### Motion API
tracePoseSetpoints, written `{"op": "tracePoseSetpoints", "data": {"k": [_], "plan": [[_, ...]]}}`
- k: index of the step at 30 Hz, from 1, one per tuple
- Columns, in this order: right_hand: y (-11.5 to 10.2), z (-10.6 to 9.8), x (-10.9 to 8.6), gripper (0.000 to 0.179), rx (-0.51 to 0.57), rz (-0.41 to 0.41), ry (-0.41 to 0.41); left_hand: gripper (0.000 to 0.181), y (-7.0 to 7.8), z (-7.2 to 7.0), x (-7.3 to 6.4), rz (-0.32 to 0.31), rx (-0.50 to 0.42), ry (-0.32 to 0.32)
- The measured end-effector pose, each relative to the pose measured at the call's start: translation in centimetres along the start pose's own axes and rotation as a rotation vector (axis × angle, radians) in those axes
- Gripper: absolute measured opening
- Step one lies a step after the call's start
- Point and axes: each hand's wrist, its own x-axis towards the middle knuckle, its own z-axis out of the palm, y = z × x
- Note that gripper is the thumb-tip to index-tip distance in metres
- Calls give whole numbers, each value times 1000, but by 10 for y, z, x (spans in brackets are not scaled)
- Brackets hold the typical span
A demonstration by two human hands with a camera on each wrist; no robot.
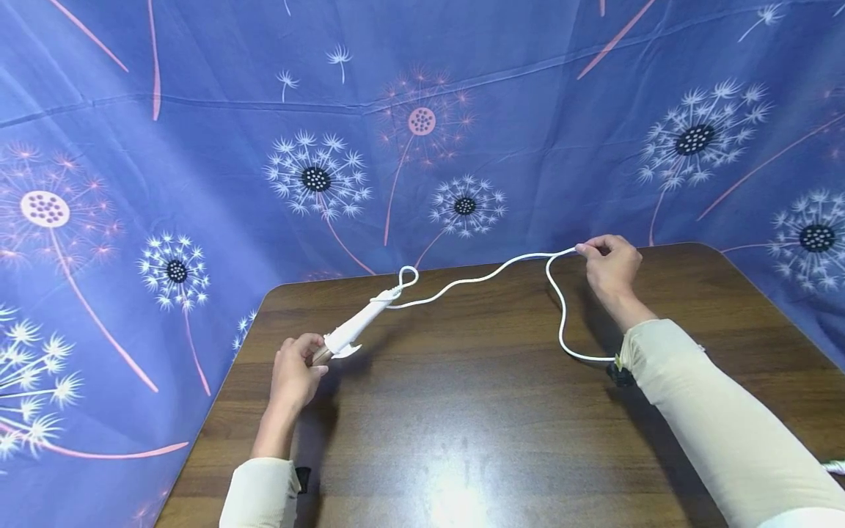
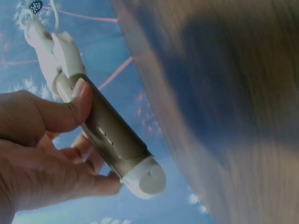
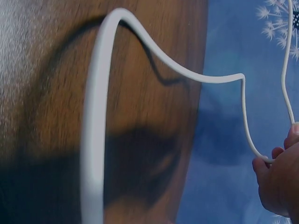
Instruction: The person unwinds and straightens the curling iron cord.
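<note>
A curling iron (image 1: 359, 328) with a white handle and a bronze barrel is held up at the table's left side. My left hand (image 1: 295, 374) grips it by the barrel, thumb on one side and fingers round the other. In the left wrist view, the barrel (image 2: 112, 133) ends in a white tip (image 2: 147, 179). From the handle's far end a white cord (image 1: 462, 281) makes a small loop, then stretches right. My right hand (image 1: 614, 271) pinches this cord near the table's back edge. Another stretch of cord (image 3: 96, 116) hangs down towards the right wrist.
Beneath both hands lies a brown wood-grain table (image 1: 449, 396) with rounded back corners. A blue cloth (image 1: 528, 132) with dandelion prints hangs behind it and along its left. Part of a whitish item (image 1: 835, 467) shows at the far right edge.
</note>
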Motion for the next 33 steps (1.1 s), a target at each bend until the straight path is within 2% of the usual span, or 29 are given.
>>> {"op": "tracePoseSetpoints", "data": {"k": [5,12,14,18,26,30,33], "plan": [[4,-3,4,17,-14,22,12,45,-8,-8,-1,68,20,2],[1,-7,10,17,6,45,53,50,-16,-10,-2,169,161,63],[1,-8,12,17,7,50,69,51,-18,-10,-2,172,196,83],[1,-11,12,17,1,62,80,50,-20,-13,-3,109,228,98],[9,-18,11,20,-3,102,49,47,-29,-18,-7,-49,208,136],[13,-21,10,23,-10,145,-1,45,-32,-21,-10,-114,170,157],[15,-23,10,25,-39,181,-83,44,-34,-23,-11,-142,137,193]]}}
